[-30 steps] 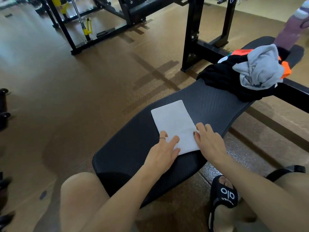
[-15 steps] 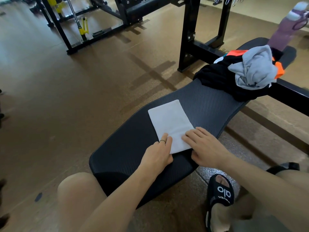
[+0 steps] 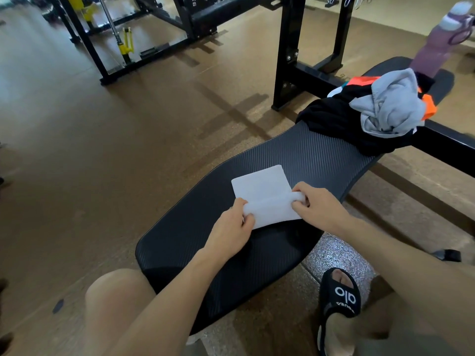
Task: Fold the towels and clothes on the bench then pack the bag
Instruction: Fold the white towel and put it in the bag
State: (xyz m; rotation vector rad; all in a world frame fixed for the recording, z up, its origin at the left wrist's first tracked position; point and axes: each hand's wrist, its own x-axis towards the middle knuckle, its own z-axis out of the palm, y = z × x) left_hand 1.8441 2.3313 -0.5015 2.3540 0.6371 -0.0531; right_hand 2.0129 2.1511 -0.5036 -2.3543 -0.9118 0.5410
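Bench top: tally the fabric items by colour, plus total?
White: 1, the towel, gripped at its near edge by the left hand and right hand.
Grey: 1, crumpled garment.
Black: 1, garment under the grey one.
Orange: 1, piece showing from under the pile.
Total: 4, as far as the pile shows.

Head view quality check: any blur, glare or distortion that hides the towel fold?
Head view: white towel and both hands, left hand and right hand, are sharp; the purple bottle at the top right corner is smeared; wide-angle bending curves the bench; a bright sheen lies on the floor.
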